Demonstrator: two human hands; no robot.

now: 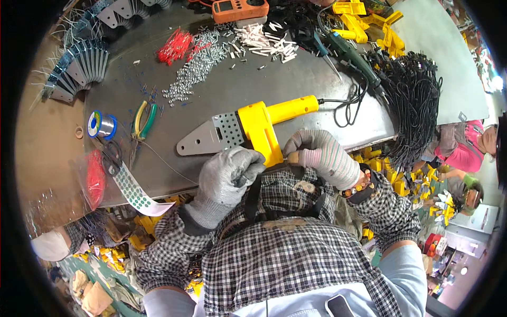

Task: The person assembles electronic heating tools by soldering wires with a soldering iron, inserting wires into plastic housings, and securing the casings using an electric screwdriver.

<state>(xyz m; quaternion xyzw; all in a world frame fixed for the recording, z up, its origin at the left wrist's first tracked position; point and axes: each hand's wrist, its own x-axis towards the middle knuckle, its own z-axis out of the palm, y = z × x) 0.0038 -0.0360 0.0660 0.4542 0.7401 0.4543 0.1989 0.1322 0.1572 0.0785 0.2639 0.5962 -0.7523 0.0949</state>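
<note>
A yellow-handled tool with a perforated grey metal plate [228,131] lies on the metal table in front of me. Its yellow housing [261,132] points its lower end between my hands, and a black cord leaves its handle. My left hand [226,177], in a grey coated glove, is closed with thumb and fingertips together beside that end; what it pinches is hidden. My right hand [319,158], in a striped knit glove with a bare-looking fingertip, is closed just right of the housing. Something thin shows at its fingertips, too small to name.
Pliers [142,120], a solder spool [102,126], scissors [111,157] and a label strip [138,193] lie left. Beyond are nuts [179,87], red pieces [174,45], white tubes [266,41] and an orange meter [239,9]. Right are an electric screwdriver [355,59] and black cords [409,100].
</note>
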